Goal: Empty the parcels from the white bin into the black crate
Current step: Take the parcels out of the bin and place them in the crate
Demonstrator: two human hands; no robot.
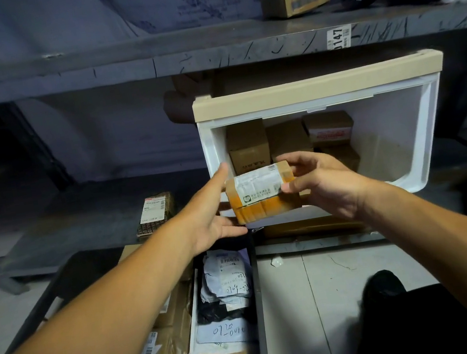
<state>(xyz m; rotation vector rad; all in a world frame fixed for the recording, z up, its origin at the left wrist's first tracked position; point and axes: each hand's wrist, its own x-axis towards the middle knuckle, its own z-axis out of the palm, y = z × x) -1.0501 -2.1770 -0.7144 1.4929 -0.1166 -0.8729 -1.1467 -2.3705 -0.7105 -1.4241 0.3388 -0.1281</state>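
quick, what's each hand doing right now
Left hand: open, fingers straight beside the small parcel.
Right hand: holding that parcel.

"0147" on shelf-edge label (338, 37)

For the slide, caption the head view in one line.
Right hand grips a taped parcel before the white bin, left hand open beside it, above the black crate.

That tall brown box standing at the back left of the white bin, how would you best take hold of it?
Reach in through the white bin's open front and grip the tall brown box across its two narrow sides, fingers near the top. It stands upright, its front face is clear, and neighbours crowd only its right.
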